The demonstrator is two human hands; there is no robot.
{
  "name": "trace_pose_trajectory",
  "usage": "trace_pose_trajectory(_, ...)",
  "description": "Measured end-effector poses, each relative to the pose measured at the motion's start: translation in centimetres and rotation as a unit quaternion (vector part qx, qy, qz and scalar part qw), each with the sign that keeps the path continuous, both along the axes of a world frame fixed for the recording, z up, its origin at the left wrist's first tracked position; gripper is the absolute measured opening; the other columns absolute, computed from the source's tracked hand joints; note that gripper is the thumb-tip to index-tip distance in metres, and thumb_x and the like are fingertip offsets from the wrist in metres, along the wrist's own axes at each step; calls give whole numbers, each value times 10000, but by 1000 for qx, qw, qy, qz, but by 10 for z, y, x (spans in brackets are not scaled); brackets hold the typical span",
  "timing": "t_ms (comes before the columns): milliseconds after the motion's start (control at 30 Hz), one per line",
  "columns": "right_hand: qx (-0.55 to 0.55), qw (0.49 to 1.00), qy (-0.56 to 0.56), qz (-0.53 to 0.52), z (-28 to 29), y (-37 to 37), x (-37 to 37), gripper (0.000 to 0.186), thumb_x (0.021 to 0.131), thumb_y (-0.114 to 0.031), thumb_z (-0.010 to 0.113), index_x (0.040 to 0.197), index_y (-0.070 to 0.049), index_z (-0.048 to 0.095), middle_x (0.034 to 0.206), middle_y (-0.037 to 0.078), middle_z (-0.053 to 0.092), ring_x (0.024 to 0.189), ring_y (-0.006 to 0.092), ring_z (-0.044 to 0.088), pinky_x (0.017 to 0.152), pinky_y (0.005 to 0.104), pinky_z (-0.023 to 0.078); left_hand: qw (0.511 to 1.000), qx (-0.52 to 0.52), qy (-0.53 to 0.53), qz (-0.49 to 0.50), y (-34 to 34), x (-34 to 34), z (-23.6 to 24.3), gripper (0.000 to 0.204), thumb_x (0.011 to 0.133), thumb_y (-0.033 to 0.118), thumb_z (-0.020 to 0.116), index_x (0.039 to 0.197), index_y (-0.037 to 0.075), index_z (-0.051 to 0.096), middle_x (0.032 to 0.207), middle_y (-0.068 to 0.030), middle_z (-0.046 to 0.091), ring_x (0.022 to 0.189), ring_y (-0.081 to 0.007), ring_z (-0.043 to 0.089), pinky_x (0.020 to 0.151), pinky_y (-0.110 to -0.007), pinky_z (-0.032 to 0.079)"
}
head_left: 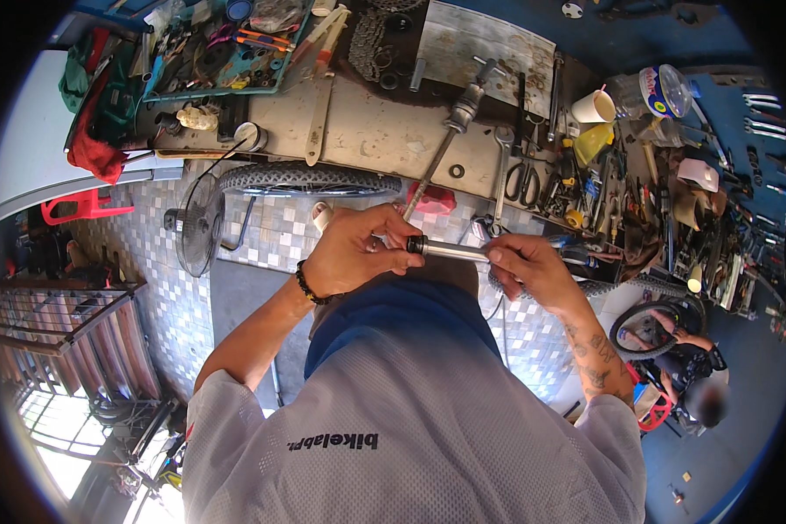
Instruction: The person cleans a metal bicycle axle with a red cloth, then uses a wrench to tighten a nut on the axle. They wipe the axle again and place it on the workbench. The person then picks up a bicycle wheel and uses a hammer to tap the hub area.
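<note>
A shiny silver metal tube with a black ringed end lies level between my two hands, in front of my waist. My left hand, with a dark beaded bracelet at the wrist, pinches the black end between thumb and fingers. The fingers of my right hand close round the tube's other end, which they partly hide. Just beyond my left fingers, a long metal rod with a thick cylinder slants across the workbench, its lower end overhanging the near edge. A small dark ring lies beside it.
Right of the rod lie a combination wrench, scissors and many crowded tools. A teal tray of small parts stands far left. Below the bench edge are a bicycle tyre and a fan. Another person handles a wheel at right.
</note>
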State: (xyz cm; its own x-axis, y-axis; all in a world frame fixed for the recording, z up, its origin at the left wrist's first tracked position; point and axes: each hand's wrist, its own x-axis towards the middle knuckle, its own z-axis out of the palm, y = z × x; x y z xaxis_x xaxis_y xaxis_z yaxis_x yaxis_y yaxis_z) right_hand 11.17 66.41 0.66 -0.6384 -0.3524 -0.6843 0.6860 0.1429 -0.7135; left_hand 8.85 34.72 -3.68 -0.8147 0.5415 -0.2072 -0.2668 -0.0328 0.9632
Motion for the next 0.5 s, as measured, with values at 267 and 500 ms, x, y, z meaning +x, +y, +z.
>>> trace_pose_trajectory(267, 185, 850, 492, 23, -5, -20, 7, 259, 894, -79, 828, 1129, -21, 737, 845, 44, 626, 765, 132, 623, 685, 307, 515, 986, 79, -138, 43, -1, -3, -4, 301, 902, -69, 797, 1157, -57, 638, 955, -107, 709, 844, -146, 738, 709, -280, 654)
trace_pose_trajectory(500, -74, 995, -71, 22, 3, -3, -4, 298, 1105, -277, 605, 1122, 7, 693, 734, -9, 583, 546, 45, 488, 523, 228, 421, 994, 75, -80, 21, -1, -5, -7, 304, 896, -75, 799, 1153, -60, 638, 976, -112, 701, 852, -145, 736, 714, -276, 664)
